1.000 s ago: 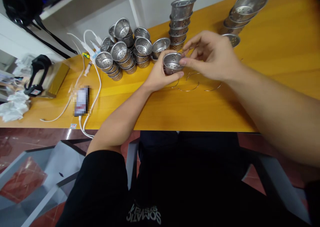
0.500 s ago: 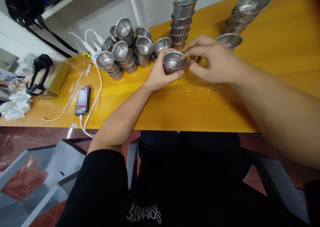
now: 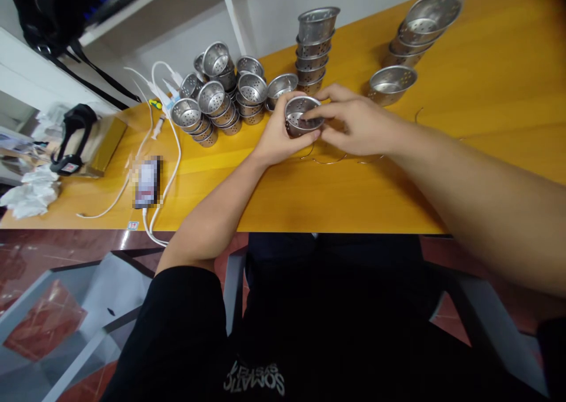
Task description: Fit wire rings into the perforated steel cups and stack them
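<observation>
Since the earlier frame the right hand [image 3: 354, 125] has dropped lower, its forefinger now reaching into the perforated steel cup [image 3: 299, 114] at upper centre of the head view; the left hand [image 3: 278, 139] wraps that cup from the near side, fingers curled round its wall; wire rings [image 3: 329, 159] lie on the yellow table [image 3: 309, 195] just beneath (partly hidden); a tall stack of cups [image 3: 315, 48] stands behind, a shallow bowl [image 3: 391, 83] to the right.

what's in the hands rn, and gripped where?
Left hand grips a perforated metal cup by its outer wall. Right hand has fingertips at the cup's rim and inside; whether it pinches anything cannot be told.
</observation>
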The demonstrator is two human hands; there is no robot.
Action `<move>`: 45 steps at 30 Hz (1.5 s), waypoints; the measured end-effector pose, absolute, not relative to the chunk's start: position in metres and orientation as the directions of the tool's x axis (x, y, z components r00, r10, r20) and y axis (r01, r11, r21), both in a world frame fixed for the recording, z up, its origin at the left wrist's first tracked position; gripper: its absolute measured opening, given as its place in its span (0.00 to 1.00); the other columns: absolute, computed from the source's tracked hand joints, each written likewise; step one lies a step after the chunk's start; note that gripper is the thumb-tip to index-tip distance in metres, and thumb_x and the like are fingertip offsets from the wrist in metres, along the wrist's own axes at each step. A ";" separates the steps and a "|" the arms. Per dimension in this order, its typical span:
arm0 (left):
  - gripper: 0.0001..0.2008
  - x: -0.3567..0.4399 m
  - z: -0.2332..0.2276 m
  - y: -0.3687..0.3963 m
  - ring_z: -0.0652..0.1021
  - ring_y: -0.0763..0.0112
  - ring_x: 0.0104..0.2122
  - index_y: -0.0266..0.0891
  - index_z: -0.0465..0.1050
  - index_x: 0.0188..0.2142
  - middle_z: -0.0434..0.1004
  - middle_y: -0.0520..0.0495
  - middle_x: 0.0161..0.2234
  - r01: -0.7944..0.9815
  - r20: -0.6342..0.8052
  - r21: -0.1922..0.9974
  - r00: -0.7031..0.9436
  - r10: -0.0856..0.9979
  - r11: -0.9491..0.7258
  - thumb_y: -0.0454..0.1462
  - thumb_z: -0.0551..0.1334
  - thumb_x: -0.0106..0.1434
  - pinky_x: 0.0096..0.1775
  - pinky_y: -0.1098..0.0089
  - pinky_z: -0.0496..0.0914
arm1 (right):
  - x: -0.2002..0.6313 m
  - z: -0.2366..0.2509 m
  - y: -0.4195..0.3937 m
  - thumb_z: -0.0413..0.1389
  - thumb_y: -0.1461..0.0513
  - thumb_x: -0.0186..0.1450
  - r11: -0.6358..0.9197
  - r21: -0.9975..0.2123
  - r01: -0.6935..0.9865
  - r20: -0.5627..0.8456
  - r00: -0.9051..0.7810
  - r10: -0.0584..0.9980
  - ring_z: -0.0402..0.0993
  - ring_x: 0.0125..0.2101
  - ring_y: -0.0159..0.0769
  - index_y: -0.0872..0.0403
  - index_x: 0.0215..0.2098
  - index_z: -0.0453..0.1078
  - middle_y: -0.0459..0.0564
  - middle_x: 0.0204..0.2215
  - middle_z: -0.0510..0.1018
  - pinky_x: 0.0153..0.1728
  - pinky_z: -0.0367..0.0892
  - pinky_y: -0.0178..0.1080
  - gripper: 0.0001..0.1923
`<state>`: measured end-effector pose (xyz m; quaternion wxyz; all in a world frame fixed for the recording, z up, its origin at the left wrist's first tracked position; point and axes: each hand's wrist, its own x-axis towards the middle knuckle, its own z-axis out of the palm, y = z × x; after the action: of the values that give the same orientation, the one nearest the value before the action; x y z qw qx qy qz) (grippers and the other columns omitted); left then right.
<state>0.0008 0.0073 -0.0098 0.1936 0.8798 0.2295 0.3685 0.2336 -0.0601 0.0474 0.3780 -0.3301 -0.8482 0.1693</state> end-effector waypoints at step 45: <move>0.27 -0.123 0.162 0.077 0.69 0.82 0.46 0.39 0.65 0.52 0.69 0.57 0.48 0.834 0.499 0.500 -0.056 0.865 -0.234 0.26 0.77 0.62 0.60 0.67 0.72 | 0.254 0.058 -0.057 0.59 0.53 0.76 0.541 -0.547 0.638 0.558 -0.204 0.805 0.82 0.44 0.46 0.48 0.53 0.80 0.56 0.46 0.83 0.55 0.80 0.52 0.13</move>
<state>-0.1225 0.0772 0.1616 0.0205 0.6867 0.6184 0.3817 0.2539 -0.0566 0.0580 0.4222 -0.4686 -0.7697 0.0986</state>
